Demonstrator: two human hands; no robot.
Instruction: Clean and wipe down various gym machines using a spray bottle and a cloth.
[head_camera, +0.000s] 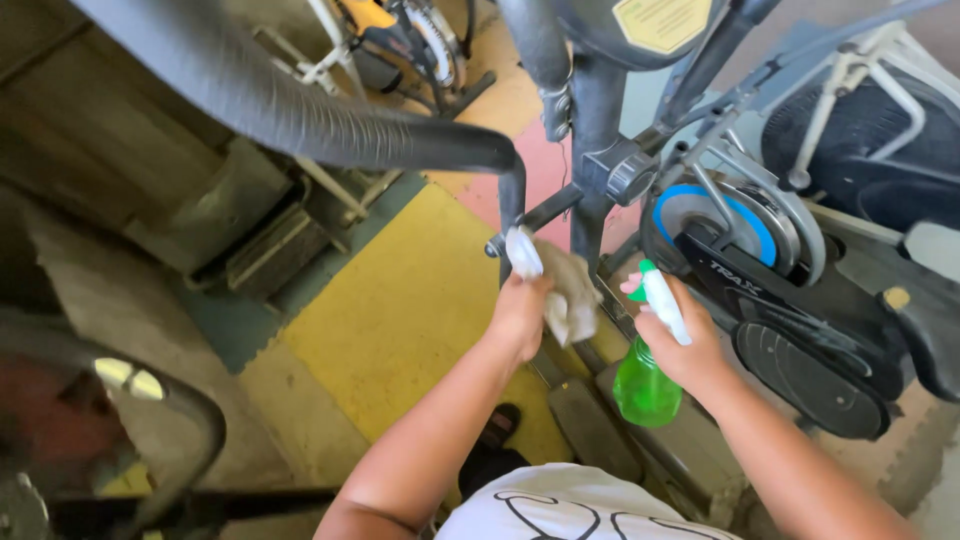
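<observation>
A: Cloth (570, 290) position: bunched in the left hand (520, 315), pressed against the lower end of the black handlebar arm (512, 195) of the exercise bike, just beside the frame post (592, 120).

B: Finger state, left?

A: Curled tight and clamped on the cloth; a pale fold sticks out above the knuckles and the rest hangs to the right of the fist.

B: Right hand (685, 350)?

A: Wrapped around the neck of a green spray bottle (645, 385). The fingers are closed on it, white nozzle (662, 300) pointing up and toward the post. Whether a finger rests on the trigger cannot be told.

B: Recommended technique for this wipe?

A: In my judgement: keep the cloth wrapped around the tube rather than flat against one side, so the curved surface is covered in one pass. Work along the arm toward the joint bolt. Keep the bottle upright and clear of the blue-rimmed flywheel (715, 215), which sits close behind it.

B: Surroundings?

A: Yellow and pink floor mats (400, 310) below, a second exercise machine (860, 130) at upper right, a foot pedal (590, 425) under the bottle.
</observation>
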